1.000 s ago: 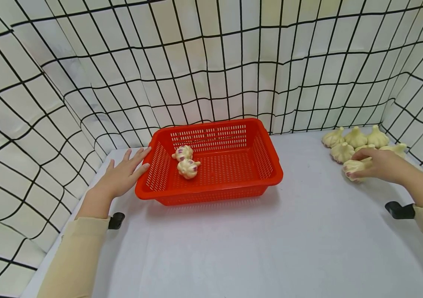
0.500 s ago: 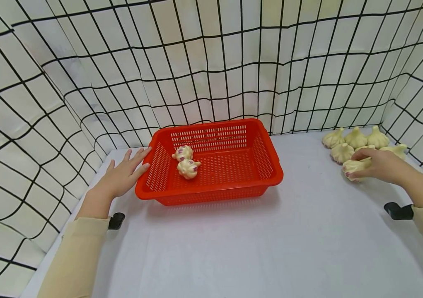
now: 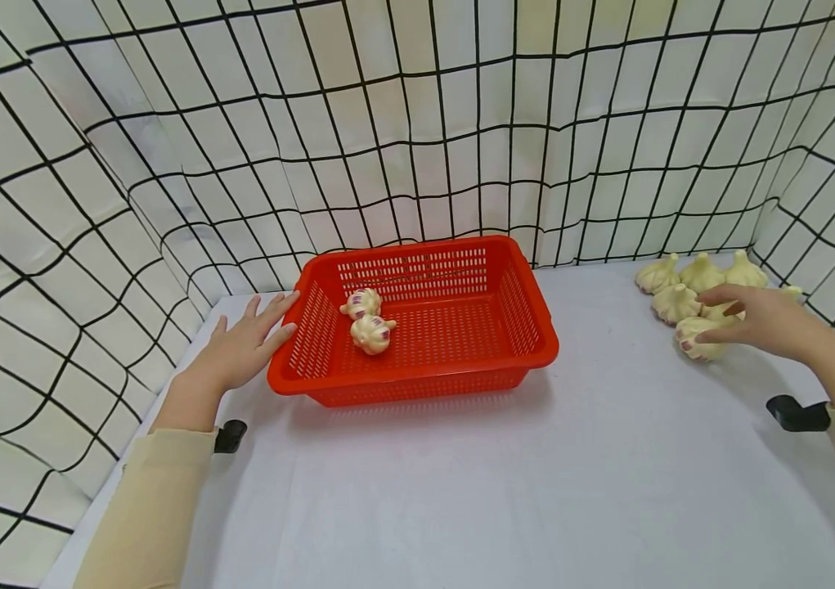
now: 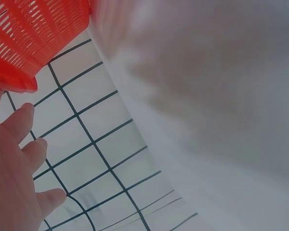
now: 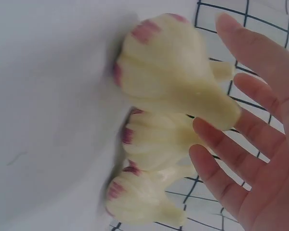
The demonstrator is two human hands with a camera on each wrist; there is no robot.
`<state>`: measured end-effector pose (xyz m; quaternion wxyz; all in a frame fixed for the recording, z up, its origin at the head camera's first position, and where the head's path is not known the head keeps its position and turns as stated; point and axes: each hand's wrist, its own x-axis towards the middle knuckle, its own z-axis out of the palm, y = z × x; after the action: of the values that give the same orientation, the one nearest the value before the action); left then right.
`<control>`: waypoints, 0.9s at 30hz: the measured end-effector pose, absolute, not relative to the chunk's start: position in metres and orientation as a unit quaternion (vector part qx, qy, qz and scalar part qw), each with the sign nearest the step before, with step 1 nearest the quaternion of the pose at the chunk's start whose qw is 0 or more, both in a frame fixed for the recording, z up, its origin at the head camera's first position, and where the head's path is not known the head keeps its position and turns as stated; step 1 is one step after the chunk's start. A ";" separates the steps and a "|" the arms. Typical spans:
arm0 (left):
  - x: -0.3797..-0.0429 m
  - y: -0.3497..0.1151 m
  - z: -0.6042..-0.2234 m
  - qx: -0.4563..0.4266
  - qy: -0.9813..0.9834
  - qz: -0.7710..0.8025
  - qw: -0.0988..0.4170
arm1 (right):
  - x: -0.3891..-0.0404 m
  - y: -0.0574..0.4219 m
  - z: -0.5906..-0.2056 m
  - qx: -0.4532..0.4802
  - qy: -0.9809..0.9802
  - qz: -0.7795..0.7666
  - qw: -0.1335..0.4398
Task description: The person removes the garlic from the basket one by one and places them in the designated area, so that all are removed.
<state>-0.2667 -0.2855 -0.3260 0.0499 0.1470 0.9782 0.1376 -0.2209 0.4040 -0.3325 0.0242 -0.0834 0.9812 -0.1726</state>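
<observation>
My left hand (image 3: 239,348) lies with spread fingers at the left rim of a red slotted plastic basket (image 3: 417,381), fingertips touching it. Two garlic bulbs (image 3: 371,334) with purple patches sit inside at the basket's left. Over on the right, my right hand (image 3: 770,323) hovers with parted, slightly bent fingers beside the front garlic bulb (image 5: 159,67) of a cluster. In the right wrist view a gap shows between thumb and fingers, and that bulb rests on the table, ungripped. My hand partly hides the bulbs behind it.
Several more garlic bulbs (image 3: 657,274) stand grouped in the back right corner. Black netting (image 3: 476,164) over white walls encloses the back and both sides. White cloth (image 3: 424,499) covers the table in front of the basket.
My right hand has loosened its fingers from the front garlic bulb and drawn slightly back to the right. That bulb stays in place beside the others. The left hand and basket have not moved.
</observation>
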 end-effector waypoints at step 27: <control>-0.266 -0.285 -0.324 0.148 0.981 0.115 0.040 | -0.229 0.318 -0.259 -0.189 0.962 -0.180 -0.075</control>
<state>-0.2661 -0.2853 -0.3236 0.0405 0.1479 0.9815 0.1146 -0.2288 0.3181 -0.2593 -0.0750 -0.1894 0.9623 -0.1802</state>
